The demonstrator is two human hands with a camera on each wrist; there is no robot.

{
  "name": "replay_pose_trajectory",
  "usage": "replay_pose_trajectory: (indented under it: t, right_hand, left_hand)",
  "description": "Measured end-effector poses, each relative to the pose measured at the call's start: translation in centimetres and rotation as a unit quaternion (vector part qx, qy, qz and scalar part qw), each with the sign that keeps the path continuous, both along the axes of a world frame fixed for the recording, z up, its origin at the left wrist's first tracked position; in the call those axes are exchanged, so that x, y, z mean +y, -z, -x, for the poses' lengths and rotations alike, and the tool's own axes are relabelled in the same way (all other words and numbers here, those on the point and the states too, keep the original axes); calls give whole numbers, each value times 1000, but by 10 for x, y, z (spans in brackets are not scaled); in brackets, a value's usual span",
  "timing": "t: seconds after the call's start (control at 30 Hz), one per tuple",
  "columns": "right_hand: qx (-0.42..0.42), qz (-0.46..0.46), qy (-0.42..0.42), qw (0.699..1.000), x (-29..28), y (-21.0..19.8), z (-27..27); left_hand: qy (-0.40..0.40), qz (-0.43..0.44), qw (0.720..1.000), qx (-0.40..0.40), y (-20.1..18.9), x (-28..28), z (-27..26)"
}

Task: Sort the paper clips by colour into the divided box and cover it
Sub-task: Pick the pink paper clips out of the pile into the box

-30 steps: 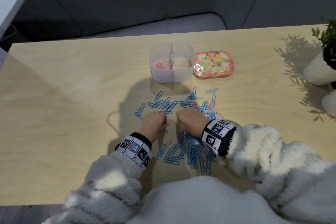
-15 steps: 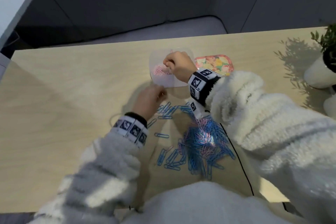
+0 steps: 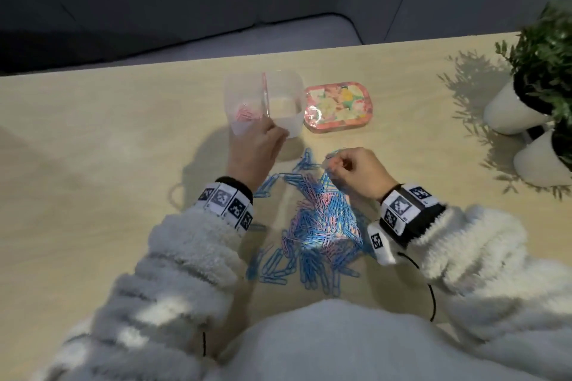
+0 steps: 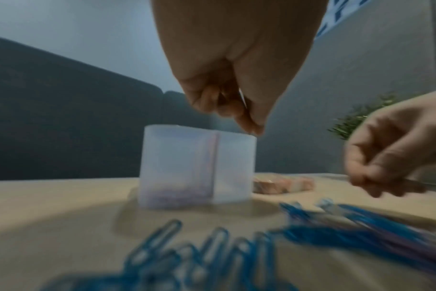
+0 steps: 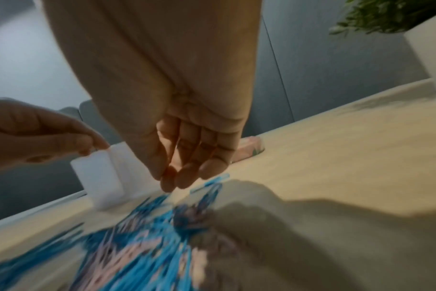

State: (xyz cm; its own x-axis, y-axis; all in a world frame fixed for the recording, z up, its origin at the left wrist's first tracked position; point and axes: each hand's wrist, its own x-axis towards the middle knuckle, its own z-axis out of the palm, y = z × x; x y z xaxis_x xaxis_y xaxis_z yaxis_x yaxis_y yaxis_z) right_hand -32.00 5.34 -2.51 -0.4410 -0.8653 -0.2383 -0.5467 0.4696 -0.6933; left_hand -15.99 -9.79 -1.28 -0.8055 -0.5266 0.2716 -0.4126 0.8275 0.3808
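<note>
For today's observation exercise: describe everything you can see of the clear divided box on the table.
The divided box is a translucent, whitish plastic tub with rounded corners, standing upright and uncovered on the wooden table. A pinkish divider splits it in two: the left compartment holds pink paper clips, the right looks empty. The left hand hovers at its near rim; contact is unclear. The floral lid lies beside it.

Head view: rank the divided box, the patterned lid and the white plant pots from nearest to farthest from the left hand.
1. Divided box, right at the left hand, whose fingers reach its near wall.
2. Patterned lid, flat on the table just right of the box.
3. White plant pots, far right by the table edge.
</note>
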Motion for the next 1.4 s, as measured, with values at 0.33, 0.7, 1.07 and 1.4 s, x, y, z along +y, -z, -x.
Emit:
replay_pose_trajectory:
  t: [0.33,0.7,1.07,1.4]
  right_hand:
    - [216,-111,-45,969,-34,21,-40]
    - [-65,-3,43,997,-15,21,-17]
    - [-115,-24,102,988,-19,20,-16]
    - [6,-67,70,995,-29,26,-24]
  left_hand:
    - [-8,-140,979,-149,42,37,-11]
    - [-51,-105,982,-146,31,26,-22]
    - [-14,-182,969,-169,36,25,36]
    - [-155,-254,951,-87,41,-1,-14]
